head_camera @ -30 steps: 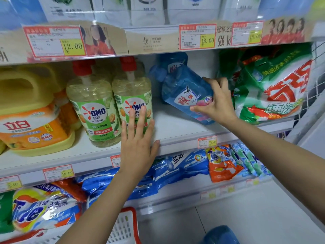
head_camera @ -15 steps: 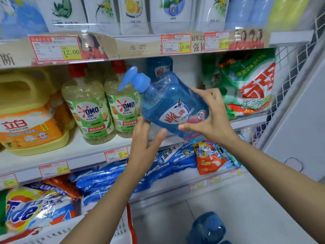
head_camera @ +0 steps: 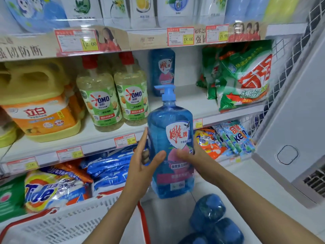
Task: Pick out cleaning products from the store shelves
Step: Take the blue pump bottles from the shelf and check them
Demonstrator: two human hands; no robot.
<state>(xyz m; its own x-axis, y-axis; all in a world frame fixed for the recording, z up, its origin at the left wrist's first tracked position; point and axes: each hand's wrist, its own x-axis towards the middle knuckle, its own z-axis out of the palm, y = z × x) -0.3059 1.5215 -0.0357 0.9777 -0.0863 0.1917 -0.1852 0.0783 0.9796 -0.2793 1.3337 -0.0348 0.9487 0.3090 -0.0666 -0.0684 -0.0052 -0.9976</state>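
Gripping the bottle [head_camera: 170,138] from either side, both hands hold it upright: the left hand [head_camera: 142,168] has its thumb across the front and fingers behind, and the right hand [head_camera: 197,160] has its thumb on the label. Blue liquid fills it nearly to the pump. It hangs before the shelf [head_camera: 191,100], just right of the basket [head_camera: 70,226]. On the shelf stand a second bottle [head_camera: 161,71] and two OMO bottles [head_camera: 98,103] of yellowish liquid. The blue shapes [head_camera: 211,217] at lower right may be more bottles.

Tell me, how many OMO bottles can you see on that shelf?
2. The left OMO bottle stands on the middle shelf beside the yellow jug. The right OMO bottle stands right next to it. Others may be hidden behind them.
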